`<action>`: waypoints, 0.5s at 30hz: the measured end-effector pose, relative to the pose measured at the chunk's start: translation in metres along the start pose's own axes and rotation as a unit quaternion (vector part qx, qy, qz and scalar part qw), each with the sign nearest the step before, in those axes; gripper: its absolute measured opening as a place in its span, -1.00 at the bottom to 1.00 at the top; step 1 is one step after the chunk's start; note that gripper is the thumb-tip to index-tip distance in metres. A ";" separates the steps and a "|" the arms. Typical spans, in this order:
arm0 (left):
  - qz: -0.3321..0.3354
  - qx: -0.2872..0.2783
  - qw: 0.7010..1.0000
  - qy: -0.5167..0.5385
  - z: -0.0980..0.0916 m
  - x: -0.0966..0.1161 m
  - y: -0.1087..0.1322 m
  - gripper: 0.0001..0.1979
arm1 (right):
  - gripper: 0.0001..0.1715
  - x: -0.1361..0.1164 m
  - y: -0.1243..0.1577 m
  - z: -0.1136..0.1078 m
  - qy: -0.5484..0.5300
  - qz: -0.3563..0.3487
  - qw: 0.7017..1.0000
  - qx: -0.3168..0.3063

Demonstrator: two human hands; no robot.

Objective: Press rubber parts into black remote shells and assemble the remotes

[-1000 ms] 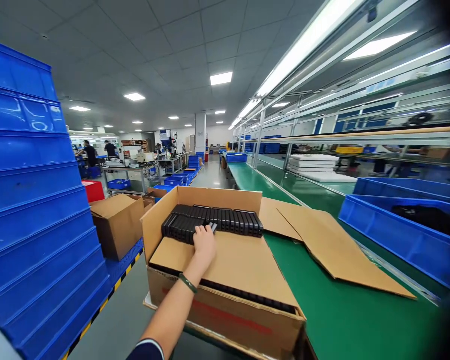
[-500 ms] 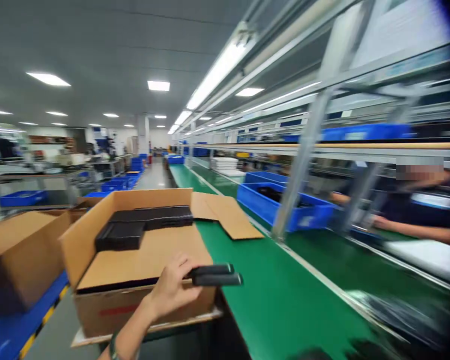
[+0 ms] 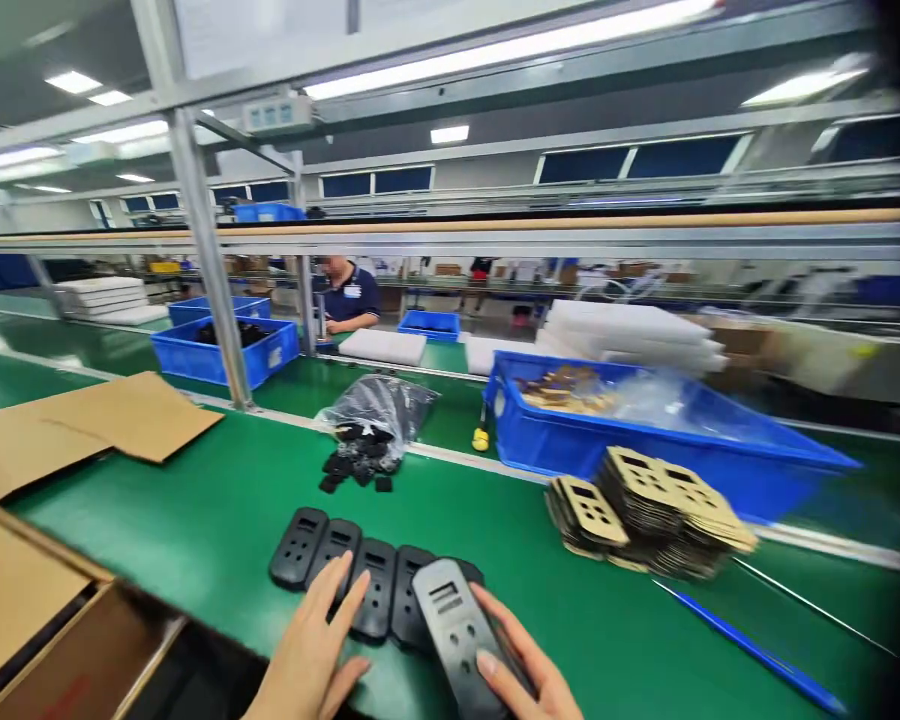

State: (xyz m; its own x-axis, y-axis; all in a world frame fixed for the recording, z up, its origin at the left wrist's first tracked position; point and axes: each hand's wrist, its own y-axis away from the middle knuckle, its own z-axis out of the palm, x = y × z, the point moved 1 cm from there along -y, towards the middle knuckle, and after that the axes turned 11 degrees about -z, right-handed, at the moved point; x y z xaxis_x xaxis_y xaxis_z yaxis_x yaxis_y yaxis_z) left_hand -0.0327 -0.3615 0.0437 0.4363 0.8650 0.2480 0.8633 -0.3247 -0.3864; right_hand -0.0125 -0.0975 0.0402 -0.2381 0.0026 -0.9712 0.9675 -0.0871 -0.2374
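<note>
My right hand (image 3: 531, 668) holds a casing (image 3: 454, 622), left hand (image 3: 309, 640) splayed. Beyond the casing, a blue bin (image 3: 544, 438) contains, seemingly, tan pieces (image 3: 570, 388).

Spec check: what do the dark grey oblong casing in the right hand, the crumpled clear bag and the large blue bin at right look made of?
Dark grey oblong casing: likely moulded plastic, satin; soft sheen, but painted metal possible.
Crumpled clear bag: thin plastic film, glossy; see-through creases, highlights.
Large blue bin: probably rigid plastic, smooth; uniform colour, thick rim.
</note>
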 end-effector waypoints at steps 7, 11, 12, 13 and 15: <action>0.121 -0.020 0.991 -0.051 0.072 0.049 -0.034 0.17 | -0.09 0.018 -0.002 -0.071 0.266 0.022 0.949 0.170; 0.165 0.001 0.984 -0.073 0.080 0.053 -0.040 0.05 | -0.20 0.036 0.001 -0.084 0.333 0.016 0.928 0.164; 0.162 0.003 0.984 -0.073 0.078 0.051 -0.040 -0.02 | -0.22 0.040 0.001 -0.090 0.353 0.015 0.921 0.164; 0.150 0.001 0.986 -0.069 0.074 0.048 -0.040 -0.08 | -0.22 0.042 0.002 -0.096 0.370 0.015 0.914 0.167; 0.116 -0.011 0.992 -0.056 0.062 0.034 -0.039 -0.19 | -0.19 0.044 0.002 -0.109 0.389 0.019 0.904 0.176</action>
State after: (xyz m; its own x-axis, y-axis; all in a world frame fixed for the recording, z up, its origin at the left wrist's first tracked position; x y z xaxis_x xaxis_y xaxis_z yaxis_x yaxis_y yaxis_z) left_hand -0.0675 -0.2959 0.0125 0.5938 0.8028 0.0540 0.7492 -0.5272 -0.4010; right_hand -0.0115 0.0109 -0.0050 0.0590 0.6806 -0.7302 0.8535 -0.4138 -0.3167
